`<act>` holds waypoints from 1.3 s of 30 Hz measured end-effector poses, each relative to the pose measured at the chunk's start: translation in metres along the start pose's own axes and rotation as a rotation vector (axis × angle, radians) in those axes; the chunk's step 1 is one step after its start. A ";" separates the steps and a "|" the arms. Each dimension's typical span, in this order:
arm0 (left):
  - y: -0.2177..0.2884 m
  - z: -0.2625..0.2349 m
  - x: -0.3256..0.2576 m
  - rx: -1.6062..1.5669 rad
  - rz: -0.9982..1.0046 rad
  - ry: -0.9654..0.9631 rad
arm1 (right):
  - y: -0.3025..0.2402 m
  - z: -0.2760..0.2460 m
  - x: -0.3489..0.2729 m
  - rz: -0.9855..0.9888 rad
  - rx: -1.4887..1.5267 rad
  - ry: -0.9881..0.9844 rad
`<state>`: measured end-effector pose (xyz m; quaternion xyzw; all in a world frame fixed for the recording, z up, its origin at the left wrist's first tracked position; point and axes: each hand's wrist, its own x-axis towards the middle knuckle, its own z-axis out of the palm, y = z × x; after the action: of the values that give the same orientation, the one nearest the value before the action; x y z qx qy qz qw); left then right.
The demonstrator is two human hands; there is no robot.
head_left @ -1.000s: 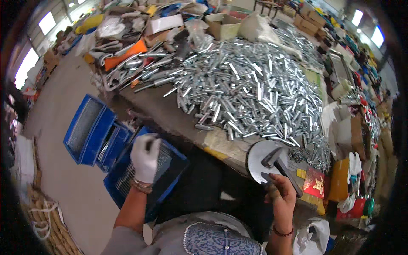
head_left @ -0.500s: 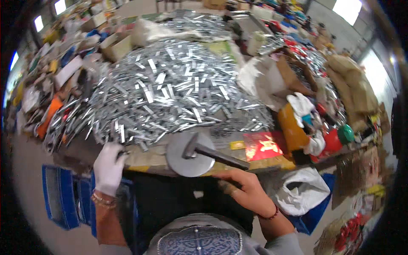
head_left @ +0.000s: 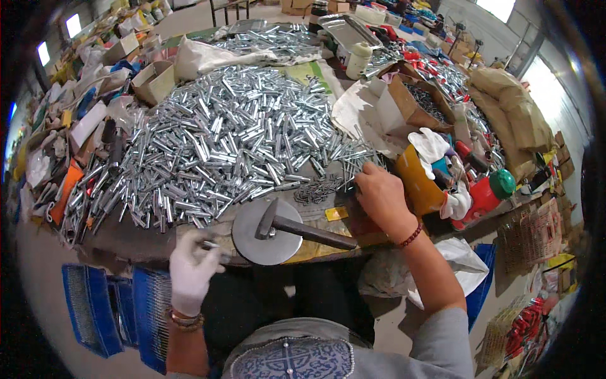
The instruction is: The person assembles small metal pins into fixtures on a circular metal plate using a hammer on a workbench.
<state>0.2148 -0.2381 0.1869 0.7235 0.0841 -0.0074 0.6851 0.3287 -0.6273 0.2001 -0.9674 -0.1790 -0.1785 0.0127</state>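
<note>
My left hand [head_left: 194, 268], in a white glove, is closed on a small metal piece [head_left: 211, 244] just off the table's front edge; motion smears it. My bare right hand [head_left: 384, 199] reaches over the table, its curled fingertips among thin metal rods [head_left: 353, 156] at the right edge of the pile. What those fingers hold, if anything, is hidden. Between my hands lies a round grey metal disc [head_left: 271, 251]. On it rests a hammer [head_left: 315, 232], its handle pointing right. Behind spreads a large heap of shiny metal tubes [head_left: 233, 132].
Small dark screws [head_left: 319, 188] lie by the tube heap. An open cardboard box [head_left: 413, 104] and a yellow container [head_left: 418, 183] with gloves stand to the right, near a red bottle with a green cap [head_left: 486, 199]. Blue crates [head_left: 151, 309] sit below left, a white sack [head_left: 451, 265] below right.
My right hand has moved from the table's front edge forward and right to the thin rods. My left hand has come back and rightward from the heap's edge. The view has shifted slightly.
</note>
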 end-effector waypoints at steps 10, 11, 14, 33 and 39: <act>0.000 0.039 0.008 0.415 0.307 -0.147 | 0.008 -0.019 0.011 -0.183 -0.038 -0.245; 0.002 0.040 0.008 0.406 0.223 -0.125 | 0.010 -0.020 0.010 -0.228 -0.020 -0.223; 0.008 0.040 0.012 0.566 0.460 -0.135 | 0.010 -0.023 0.007 -0.246 0.013 -0.246; 0.010 0.033 0.013 0.765 0.596 -0.154 | -0.124 -0.019 -0.033 -0.215 0.628 -0.125; 0.007 0.034 0.014 0.688 0.740 -0.117 | -0.127 -0.018 -0.032 -0.281 0.607 -0.070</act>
<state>0.2327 -0.2704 0.1901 0.8869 -0.2236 0.1681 0.3676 0.2506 -0.5207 0.2005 -0.8909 -0.3561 -0.0840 0.2692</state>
